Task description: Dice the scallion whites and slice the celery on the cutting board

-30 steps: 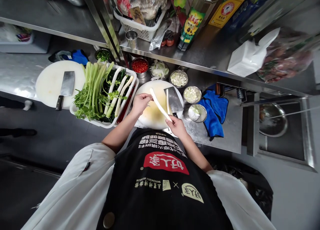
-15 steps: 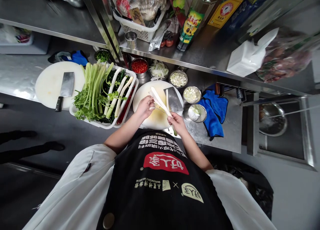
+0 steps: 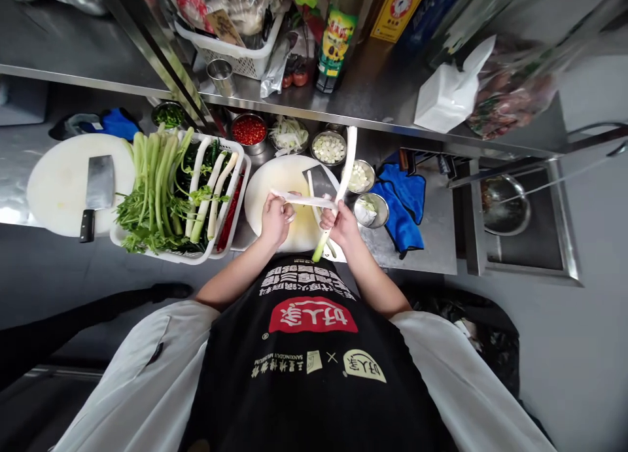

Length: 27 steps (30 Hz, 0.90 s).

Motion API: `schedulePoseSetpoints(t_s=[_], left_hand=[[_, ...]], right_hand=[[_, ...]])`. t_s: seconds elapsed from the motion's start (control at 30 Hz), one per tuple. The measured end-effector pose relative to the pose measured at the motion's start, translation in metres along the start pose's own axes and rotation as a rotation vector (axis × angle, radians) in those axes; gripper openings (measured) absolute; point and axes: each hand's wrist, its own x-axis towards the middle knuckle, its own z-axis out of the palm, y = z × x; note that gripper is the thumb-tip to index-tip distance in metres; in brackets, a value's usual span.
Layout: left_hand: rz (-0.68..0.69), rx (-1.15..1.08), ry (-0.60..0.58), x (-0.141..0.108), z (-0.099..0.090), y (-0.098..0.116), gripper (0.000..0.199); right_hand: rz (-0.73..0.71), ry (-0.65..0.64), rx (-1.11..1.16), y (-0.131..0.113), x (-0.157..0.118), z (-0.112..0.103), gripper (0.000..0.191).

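My right hand point(image 3: 343, 226) is closed round a leek point(image 3: 347, 161), its white end pointing away from me and its green end toward my apron. A white outer layer point(image 3: 304, 201) of the leek is peeled back and stretches left from my right hand. My left hand point(image 3: 275, 224) pinches the far end of that layer. Below my hands lies a round white cutting board point(image 3: 258, 193). A cleaver blade point(image 3: 324, 180) rests on its right side, partly hidden by the leek, with a thin white stalk point(image 3: 311, 182) beside it.
At left, a white basket point(image 3: 199, 258) holds celery and leeks; beyond it, a cleaver point(image 3: 99, 184) lies on another board point(image 3: 52, 190). Bowls with chopped red chillies point(image 3: 248, 130) and white pieces point(image 3: 328, 148) line the back. Blue gloves point(image 3: 400, 207) lie right. A steel shelf point(image 3: 377, 115) overhangs the counter.
The leek has swung from leaning left to leaning right. Its outer layer now stretches out between my hands. The view has shifted, and a person's leg at left has come closer.
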Motion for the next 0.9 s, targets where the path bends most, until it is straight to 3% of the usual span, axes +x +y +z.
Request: schedulePoseSetpoints(t_s=[0.1, 0.27, 0.4, 0.53, 0.67, 0.77, 0.83, 0.9], left_hand=[[0.027, 0.016, -0.104, -0.007, 0.006, -0.002, 0.022], [-0.084, 0.127, -0.269, -0.019, 0.002, -0.013, 0.015], [-0.195, 0.115, -0.261, -0.021, -0.026, -0.005, 0.012], [-0.276, 0.053, -0.175, -0.015, -0.066, 0.026, 0.014], [-0.068, -0.066, 0.057, 0.0, -0.099, 0.064, 0.02], [0.143, -0.068, 0.156, 0.012, -0.105, 0.078, 0.033], [0.202, 0.039, 0.088, 0.018, -0.097, 0.075, 0.04], [0.183, 0.248, -0.083, 0.019, -0.077, 0.06, 0.04]], right_hand=[[0.014, 0.104, 0.024, 0.006, 0.012, 0.001, 0.052], [-0.15, 0.268, -0.031, 0.024, 0.029, -0.002, 0.05], [-0.256, 0.406, -0.16, 0.025, 0.041, -0.029, 0.059], [-0.351, 0.554, -0.162, 0.012, 0.046, -0.065, 0.062], [-0.481, 0.61, -0.167, -0.007, 0.038, -0.088, 0.061], [-0.51, 0.574, -0.195, -0.02, 0.024, -0.086, 0.061], [-0.502, 0.474, -0.242, -0.024, 0.015, -0.076, 0.06], [-0.495, 0.358, -0.299, -0.026, 0.01, -0.061, 0.056]])
